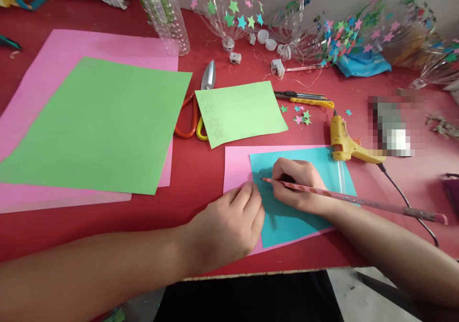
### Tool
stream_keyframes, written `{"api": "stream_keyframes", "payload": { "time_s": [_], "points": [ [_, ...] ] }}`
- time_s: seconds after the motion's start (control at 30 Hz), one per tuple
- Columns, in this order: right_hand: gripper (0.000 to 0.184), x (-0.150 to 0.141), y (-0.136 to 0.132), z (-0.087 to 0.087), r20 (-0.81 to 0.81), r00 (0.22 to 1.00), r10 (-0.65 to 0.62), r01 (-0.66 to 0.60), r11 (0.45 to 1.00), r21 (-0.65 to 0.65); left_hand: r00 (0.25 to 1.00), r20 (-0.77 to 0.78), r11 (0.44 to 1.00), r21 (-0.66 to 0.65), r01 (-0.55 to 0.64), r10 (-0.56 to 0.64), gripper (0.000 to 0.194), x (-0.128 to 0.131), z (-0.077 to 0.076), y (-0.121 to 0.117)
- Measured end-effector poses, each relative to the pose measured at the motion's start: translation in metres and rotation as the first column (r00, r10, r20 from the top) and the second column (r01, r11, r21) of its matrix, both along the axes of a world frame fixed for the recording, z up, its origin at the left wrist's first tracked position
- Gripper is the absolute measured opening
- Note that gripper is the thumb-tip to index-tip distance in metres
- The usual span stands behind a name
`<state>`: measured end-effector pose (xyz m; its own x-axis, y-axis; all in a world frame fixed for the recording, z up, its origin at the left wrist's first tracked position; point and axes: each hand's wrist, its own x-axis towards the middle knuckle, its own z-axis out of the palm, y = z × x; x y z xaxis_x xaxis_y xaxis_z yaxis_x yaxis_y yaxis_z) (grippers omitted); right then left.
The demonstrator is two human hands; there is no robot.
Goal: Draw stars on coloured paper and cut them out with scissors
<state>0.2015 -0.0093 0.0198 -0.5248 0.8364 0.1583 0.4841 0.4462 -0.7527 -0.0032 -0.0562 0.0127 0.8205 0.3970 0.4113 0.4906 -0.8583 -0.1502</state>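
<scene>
My right hand [299, 183] is closed around a pink pencil [362, 200], its tip just above or touching a blue sheet of paper [287, 233] near the left edge. My left hand [231, 219] has its fingers curled together, the fingertips pressed at the blue sheet's left edge. Under the blue sheet lies a pink sheet [236, 166]. Behind my hands is a small light green paper [244, 114] with several pencilled star shapes along its left side. No mark is clearly visible on the blue sheet.
Scissors [208, 76] lie partly under the green paper, beside a box cutter [304, 97]. A yellow glue gun [344, 140] rests on the blue sheet's far corner. Large green paper [103, 126] lies left; a plastic bottle [163, 14] and star-covered plastic pieces [233, 9] line the back.
</scene>
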Motion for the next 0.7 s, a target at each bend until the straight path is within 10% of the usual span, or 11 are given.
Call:
{"api": "stream_keyframes", "payload": {
  "time_s": [0.7],
  "points": [
    [0.015, 0.0002, 0.0016, 0.0, -0.003, 0.996, 0.087, -0.088, 0.996, -0.02, 1.0, -0.029, 1.0, 0.015, -0.002, 0.002, 0.022, -0.0013, 0.0046, 0.0011]
  ]
}}
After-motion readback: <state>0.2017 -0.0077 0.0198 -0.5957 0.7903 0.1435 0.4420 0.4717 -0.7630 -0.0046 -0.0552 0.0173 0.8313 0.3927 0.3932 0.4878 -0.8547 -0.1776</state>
